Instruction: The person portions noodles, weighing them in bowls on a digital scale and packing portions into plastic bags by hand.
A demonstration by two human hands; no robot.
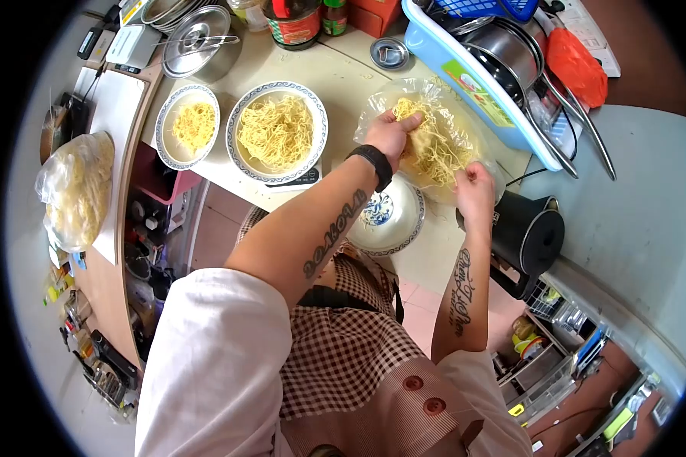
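Observation:
A clear plastic bag (373,103) lies on the counter with a clump of thin yellow noodles (437,148) at its mouth. My left hand (390,135), with a black watch at the wrist, is closed on the noodles from the left, thumb on top. At their lower right, my right hand (475,190) has its fingers pinched together; whether they hold noodle strands or the bag's edge is unclear. Just below the bag sits a white bowl with a blue pattern (381,213), partly hidden by my left arm. Two more patterned bowls, a larger one (231,145) and a smaller one (162,141), hold noodles to the left.
A black electric kettle (537,232) stands close to my right hand. Behind it is a blue basket (434,46) of pots and utensils. A lidded steel pot (206,46) and jars line the back. Another bag of noodles (76,190) rests on the left surface.

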